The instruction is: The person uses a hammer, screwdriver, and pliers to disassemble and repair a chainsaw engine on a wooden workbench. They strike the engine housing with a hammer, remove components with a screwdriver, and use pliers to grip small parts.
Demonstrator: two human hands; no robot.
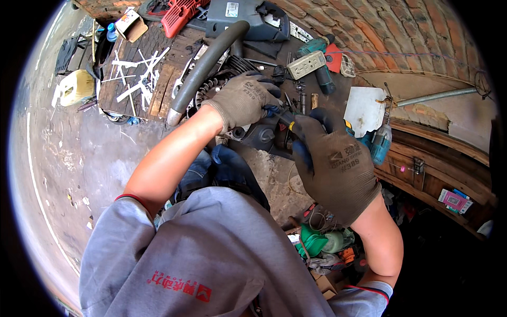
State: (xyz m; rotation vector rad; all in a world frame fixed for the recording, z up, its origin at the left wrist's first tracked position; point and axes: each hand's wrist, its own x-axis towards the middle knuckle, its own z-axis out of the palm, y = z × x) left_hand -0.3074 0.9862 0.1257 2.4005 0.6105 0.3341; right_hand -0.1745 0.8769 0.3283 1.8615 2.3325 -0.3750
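While hands (pixel 244 100) meet at tool (pixel 291 126), floor (pixel 105 169) stretches left beyond bench (pixel 165 91) edge.

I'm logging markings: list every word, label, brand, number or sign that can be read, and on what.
I won't copy wording; locations only:
Left glove: dark print on its back, partly readable.
Right glove: dark print on its back, readable.
Grey shirt: red lettering beside a square emblem, readable.
White label on the blue-grey housing: too small to read.
Pink card: square code; wording too small to read.
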